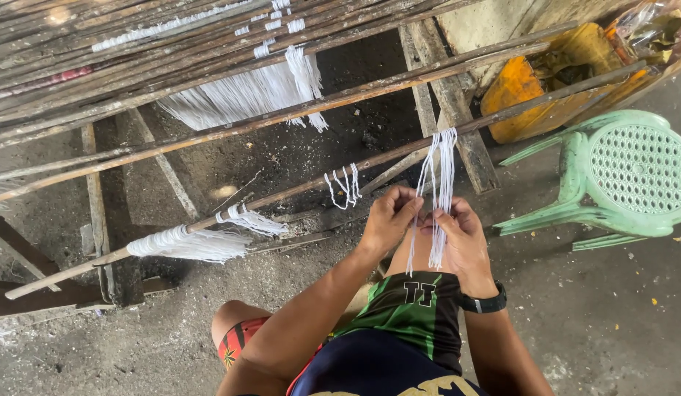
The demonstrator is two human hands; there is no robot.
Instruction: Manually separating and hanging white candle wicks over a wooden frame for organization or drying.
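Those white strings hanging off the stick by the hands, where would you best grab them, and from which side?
Probably low down, just under the wooden stick, where the white strings hang straight and gathered. Come in from both sides and pinch them together, as the left hand and right hand do here. Higher up they loop over the stick and spread; their loose ends dangle below the hands.

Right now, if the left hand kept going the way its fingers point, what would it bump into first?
Probably the right hand. The left hand points across at it, pinching the white strings between them, and their fingertips look nearly touching already, though depth is hard to judge.
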